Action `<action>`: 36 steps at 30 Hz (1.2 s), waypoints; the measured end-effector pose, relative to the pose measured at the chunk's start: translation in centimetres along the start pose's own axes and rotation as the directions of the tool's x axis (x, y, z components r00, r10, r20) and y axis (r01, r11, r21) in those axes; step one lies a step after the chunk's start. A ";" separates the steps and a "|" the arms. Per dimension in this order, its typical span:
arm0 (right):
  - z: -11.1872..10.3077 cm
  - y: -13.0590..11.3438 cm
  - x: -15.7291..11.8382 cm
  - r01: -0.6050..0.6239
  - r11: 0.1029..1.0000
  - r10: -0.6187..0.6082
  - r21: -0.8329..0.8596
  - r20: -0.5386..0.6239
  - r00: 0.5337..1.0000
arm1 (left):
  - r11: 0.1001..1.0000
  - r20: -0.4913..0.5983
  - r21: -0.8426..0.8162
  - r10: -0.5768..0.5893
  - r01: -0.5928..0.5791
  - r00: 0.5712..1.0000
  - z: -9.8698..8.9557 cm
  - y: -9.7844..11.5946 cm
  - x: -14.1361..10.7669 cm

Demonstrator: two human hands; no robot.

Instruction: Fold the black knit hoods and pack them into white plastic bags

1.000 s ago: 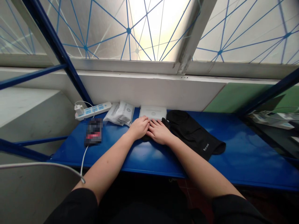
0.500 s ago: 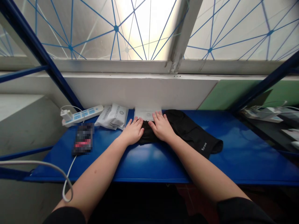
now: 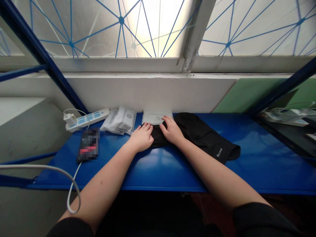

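A black piece of fabric [image 3: 159, 135], folded into a small flat bundle, lies between and under my two hands. My left hand [image 3: 142, 137] rests flat on its left side, fingers stretched forward. My right hand [image 3: 172, 131] lies on its right side with the fingers spread and slightly bent. Just beyond the fingertips is a flat white packet [image 3: 154, 117], partly hidden by the hands. To the right, a black sleeve-like garment [image 3: 203, 135] with small white lettering lies spread out, partly behind my right forearm.
Two white printed pouches [image 3: 119, 121] lie left of my hands. A white power strip [image 3: 90, 120] with a plug stands behind a blurred-out phone-like device [image 3: 88, 144] on a cable. The blue table [image 3: 158, 174] meets a wall under the window; blue metal bars [image 3: 49, 62] flank it.
My right hand has shifted slightly and its fingers are more bent. My left hand stays pressed on the black fabric. The camera view has tilted down a little.
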State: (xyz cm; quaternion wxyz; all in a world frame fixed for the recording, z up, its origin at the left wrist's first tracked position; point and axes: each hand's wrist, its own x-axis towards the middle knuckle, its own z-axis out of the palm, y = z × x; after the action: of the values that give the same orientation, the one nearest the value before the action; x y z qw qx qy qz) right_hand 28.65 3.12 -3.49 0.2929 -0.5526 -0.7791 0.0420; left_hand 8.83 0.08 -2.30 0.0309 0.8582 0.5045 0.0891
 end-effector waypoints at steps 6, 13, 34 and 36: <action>-3.2 -1.4 -0.4 -0.345 0.902 0.379 -0.260 0.094 0.921 | 0.996 -0.007 -0.023 -0.082 0.082 0.997 0.0 -0.4 0.0; -2.6 -2.3 -1.1 -0.375 0.901 0.417 -0.219 0.193 0.888 | 0.996 0.001 -0.016 -0.084 0.084 0.996 1.1 -0.3 0.2; 2.2 -5.9 -4.3 -0.082 0.729 0.154 0.679 -0.046 0.987 | 0.972 -0.082 -0.203 -0.138 0.119 0.987 0.7 0.0 0.6; 2.2 -6.0 -4.2 -0.085 0.739 0.158 0.669 -0.050 0.986 | 0.935 -0.081 -0.310 -0.205 0.170 0.976 0.5 -0.2 0.9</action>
State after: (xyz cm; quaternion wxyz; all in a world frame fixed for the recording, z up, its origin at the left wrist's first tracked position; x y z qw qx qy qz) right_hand 23.47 -2.35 -4.74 0.5067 -0.4634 -0.6591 0.3067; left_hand 9.18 0.97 -2.74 0.1415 0.7850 0.5656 0.2093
